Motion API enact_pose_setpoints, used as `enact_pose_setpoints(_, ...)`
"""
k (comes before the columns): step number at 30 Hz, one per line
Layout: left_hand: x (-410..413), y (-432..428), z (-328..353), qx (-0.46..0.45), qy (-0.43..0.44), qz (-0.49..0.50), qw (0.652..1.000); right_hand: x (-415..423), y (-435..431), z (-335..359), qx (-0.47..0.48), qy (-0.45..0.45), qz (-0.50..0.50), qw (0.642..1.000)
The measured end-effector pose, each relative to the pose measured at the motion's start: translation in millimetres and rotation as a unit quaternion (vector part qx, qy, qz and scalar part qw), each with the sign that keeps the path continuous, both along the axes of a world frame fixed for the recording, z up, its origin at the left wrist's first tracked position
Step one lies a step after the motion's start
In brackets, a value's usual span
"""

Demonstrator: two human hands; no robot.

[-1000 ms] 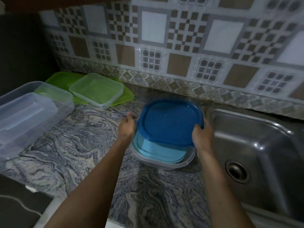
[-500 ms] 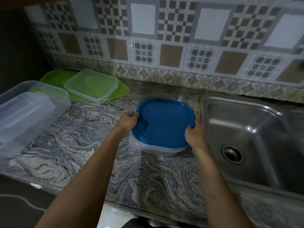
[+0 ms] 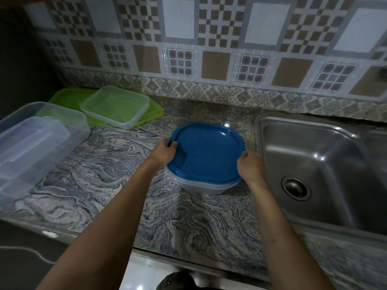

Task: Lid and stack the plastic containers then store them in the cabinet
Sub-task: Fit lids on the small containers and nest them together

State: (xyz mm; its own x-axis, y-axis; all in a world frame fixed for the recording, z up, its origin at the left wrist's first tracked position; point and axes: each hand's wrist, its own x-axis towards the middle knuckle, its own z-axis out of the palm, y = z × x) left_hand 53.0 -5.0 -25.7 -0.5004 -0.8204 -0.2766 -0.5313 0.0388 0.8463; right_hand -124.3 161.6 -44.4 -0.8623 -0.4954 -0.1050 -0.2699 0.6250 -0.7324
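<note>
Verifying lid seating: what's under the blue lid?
A clear plastic container, its wall showing below the near edge of the blue lid, sitting on the marble countertop. The lid covers its inside, so contents cannot be seen.

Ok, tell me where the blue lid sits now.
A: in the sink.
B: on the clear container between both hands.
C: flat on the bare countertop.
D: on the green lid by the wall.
B: the blue lid lies on the clear container, the left hand and right hand gripping its opposite edges.
</note>
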Motion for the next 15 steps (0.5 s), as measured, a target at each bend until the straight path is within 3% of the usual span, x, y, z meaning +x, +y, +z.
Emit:
enact_pose_setpoints(9,4,16,-12,-0.056,0.015,0.024,0.998,34,13,-5,0.015,-0.006,0.058,0.998)
enact_pose_setpoints(12,1,15,-11,-0.097,-0.035,-0.026,0.994,23,8,1,0.095,0.001,0.110,0.989)
enact_pose_setpoints(15,-2,8,-9,-0.113,-0.082,-0.051,0.989,8,-8,14,0.115,0.015,0.143,0.983)
